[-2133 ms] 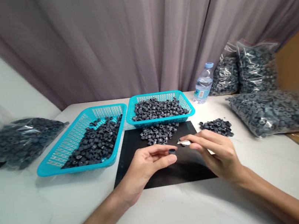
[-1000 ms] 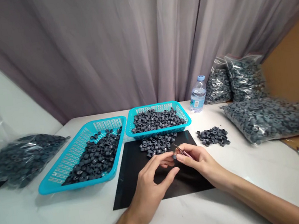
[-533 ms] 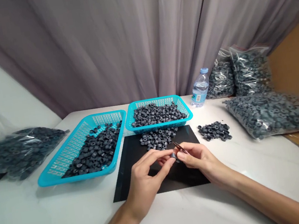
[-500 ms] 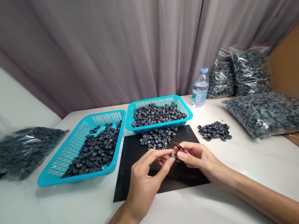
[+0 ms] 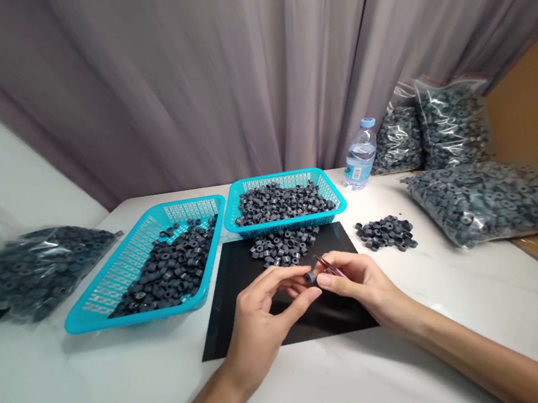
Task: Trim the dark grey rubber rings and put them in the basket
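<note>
At frame centre, the left hand pinches a grey ring; the right hand pinches a thin tool. The label on the bottle is unreadable.

Ring at the fingers: dark grey. Thin tool beside it: brownish. Mat under them: plain black. Left basket and far basket, beyond the fingers: turquoise, lattice-pierced walls. Bench: white, faint grey marbling. Curtain far behind: plain mauve-grey. Bottle cap, beyond-right: pale blue.

Greyish-purple curtain in folds behind a white marble-look table, plain white wall left, brown panel right.
</note>
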`<state>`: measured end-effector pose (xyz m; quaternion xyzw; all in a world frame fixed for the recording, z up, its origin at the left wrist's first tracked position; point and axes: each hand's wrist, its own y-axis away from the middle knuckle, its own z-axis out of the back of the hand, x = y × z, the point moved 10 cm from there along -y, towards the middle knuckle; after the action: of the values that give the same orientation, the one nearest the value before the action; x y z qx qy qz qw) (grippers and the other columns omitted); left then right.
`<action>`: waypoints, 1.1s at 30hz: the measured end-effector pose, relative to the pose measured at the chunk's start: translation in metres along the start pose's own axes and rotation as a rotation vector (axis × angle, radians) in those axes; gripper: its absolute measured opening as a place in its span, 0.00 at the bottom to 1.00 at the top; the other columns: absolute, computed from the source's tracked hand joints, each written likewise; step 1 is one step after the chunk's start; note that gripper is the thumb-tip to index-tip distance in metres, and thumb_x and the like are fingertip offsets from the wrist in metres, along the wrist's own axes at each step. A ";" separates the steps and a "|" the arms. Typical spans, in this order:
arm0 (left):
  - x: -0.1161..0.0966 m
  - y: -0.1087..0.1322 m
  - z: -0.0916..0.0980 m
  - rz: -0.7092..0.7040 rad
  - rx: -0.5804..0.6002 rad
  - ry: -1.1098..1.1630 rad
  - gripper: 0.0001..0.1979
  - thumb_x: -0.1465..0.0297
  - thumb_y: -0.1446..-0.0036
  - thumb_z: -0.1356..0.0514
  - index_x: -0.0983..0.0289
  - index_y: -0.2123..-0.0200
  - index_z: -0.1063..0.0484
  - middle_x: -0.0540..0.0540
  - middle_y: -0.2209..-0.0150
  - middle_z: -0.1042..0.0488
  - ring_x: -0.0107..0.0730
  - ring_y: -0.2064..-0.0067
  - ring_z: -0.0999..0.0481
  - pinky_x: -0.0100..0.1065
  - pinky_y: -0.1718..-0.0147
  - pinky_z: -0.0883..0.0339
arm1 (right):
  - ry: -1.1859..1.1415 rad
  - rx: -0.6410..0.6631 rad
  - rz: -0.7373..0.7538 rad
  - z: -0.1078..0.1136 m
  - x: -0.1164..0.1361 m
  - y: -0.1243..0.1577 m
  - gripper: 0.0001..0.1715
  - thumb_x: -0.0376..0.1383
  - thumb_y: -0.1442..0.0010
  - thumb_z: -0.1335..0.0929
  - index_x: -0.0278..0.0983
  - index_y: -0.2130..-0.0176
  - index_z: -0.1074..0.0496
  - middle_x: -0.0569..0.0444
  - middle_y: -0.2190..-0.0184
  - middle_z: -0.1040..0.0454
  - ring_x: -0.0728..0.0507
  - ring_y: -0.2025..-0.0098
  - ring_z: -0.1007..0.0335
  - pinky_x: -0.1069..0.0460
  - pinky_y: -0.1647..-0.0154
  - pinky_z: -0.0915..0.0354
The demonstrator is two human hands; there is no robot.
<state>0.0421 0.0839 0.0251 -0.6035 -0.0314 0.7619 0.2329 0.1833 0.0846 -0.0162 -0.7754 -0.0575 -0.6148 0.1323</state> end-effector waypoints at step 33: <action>0.002 0.003 -0.002 0.052 -0.009 0.038 0.09 0.69 0.41 0.31 0.60 0.57 0.20 0.51 0.59 0.17 0.33 0.58 0.17 0.31 0.53 0.23 | 0.087 -0.054 0.017 0.013 0.009 0.001 0.13 0.46 0.35 0.28 0.38 0.63 0.23 0.55 0.69 0.27 0.47 0.66 0.35 0.52 0.65 0.40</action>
<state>0.0424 0.0818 0.0215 -0.6196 -0.0150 0.7559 0.2109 0.1977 0.0866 -0.0107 -0.7515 -0.0284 -0.6482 0.1191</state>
